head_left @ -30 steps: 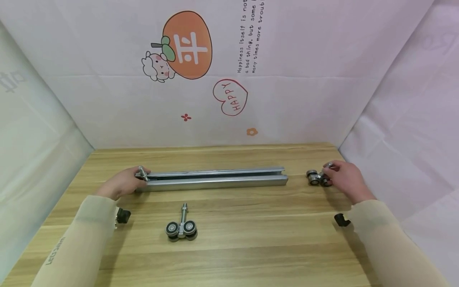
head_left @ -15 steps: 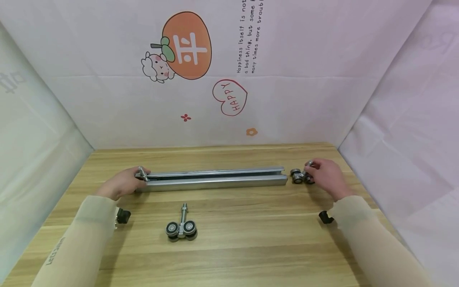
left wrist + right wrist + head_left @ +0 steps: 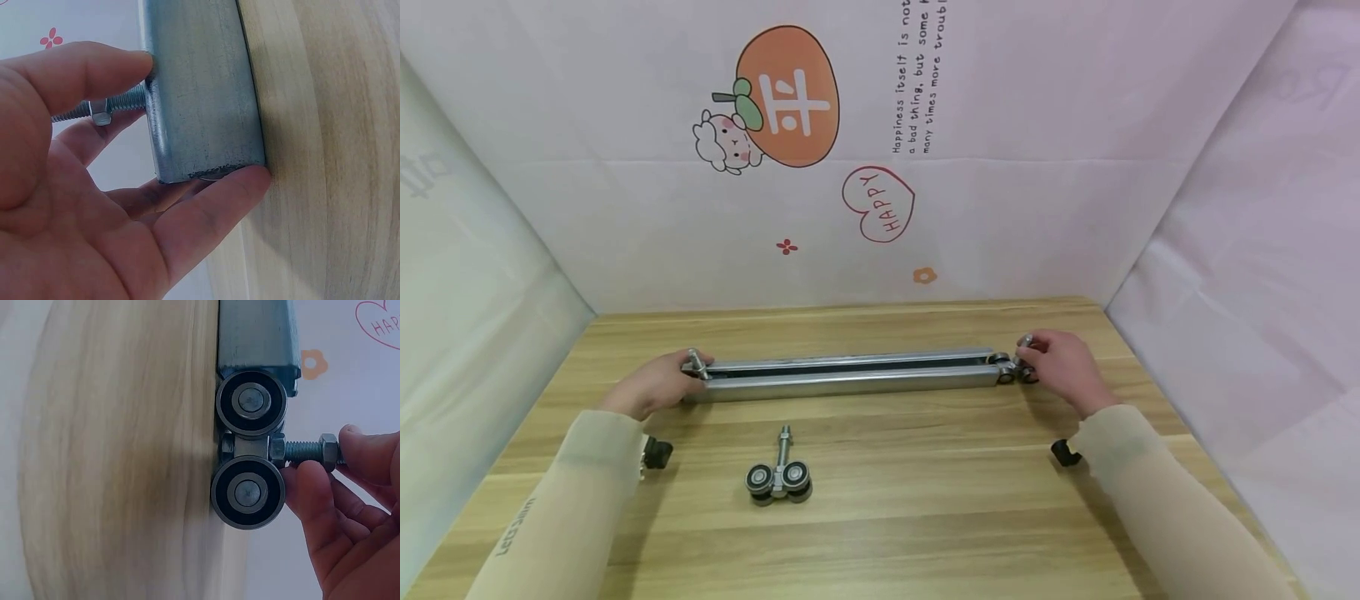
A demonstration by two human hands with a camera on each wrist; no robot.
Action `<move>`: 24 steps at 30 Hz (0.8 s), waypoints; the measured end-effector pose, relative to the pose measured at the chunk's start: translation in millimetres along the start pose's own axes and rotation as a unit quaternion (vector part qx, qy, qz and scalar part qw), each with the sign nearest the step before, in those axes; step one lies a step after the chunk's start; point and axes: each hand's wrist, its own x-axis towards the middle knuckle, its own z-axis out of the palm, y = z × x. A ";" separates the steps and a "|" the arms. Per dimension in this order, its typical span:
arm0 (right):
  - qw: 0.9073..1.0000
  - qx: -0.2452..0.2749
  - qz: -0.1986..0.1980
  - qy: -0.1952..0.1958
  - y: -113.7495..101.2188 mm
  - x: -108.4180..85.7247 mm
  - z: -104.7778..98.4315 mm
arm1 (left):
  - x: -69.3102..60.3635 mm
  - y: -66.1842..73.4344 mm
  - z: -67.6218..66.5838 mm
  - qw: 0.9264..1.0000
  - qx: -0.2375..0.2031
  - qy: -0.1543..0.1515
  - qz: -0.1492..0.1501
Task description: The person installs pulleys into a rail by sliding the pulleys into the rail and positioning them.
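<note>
A silver metal rail (image 3: 850,383), slotted along its top, lies across the table. My left hand (image 3: 658,382) holds its left end; in the left wrist view the thumb touches the upper edge and fingers lie against the end face. A threaded bolt with a nut (image 3: 100,111) stands out of the slot beside those fingers; what it joins inside is hidden. My right hand (image 3: 1062,367) pinches the bolt of a roller trolley (image 3: 248,494). This trolley's leading wheels meet the rail's right end, while the rear wheels sit outside it.
Another roller trolley (image 3: 780,479) lies on the wooden table (image 3: 925,517) in front of the rail, bolt pointing away. White printed cloth (image 3: 1000,167) rises behind the table and at both sides. Dark wrist-worn pieces (image 3: 658,452) show by the sleeves.
My right hand has moved left, carrying the trolley from well beyond the rail to its right end. The left hand, rail and loose trolley have stayed put.
</note>
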 end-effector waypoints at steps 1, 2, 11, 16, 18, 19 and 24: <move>1.000 0.000 0.001 -0.001 -0.1 0.5 0.9 | 0.0 -0.2 0.1 1.000 0.000 0.000 0.000; 1.000 -0.001 0.002 -0.002 -0.3 0.9 1.8 | -0.1 -0.2 0.2 1.000 0.000 0.000 0.000; 1.000 0.009 0.010 -0.010 -5.3 0.0 3.7 | 1.3 -0.9 1.2 1.000 0.000 -0.001 0.000; 1.000 0.008 0.007 -0.013 -9.2 0.4 4.0 | 0.3 -0.8 0.8 1.000 -0.001 0.000 0.004; 1.000 0.004 0.003 -0.013 -10.0 1.2 4.2 | -0.6 -0.2 0.4 1.000 -0.002 0.000 0.006; 1.000 0.004 0.001 -0.014 -10.3 1.6 4.5 | -1.1 0.1 0.3 1.000 -0.002 0.000 0.007; 1.000 0.014 -0.007 -0.024 -14.1 2.9 7.0 | -2.1 0.2 -0.2 1.000 0.000 -0.001 0.009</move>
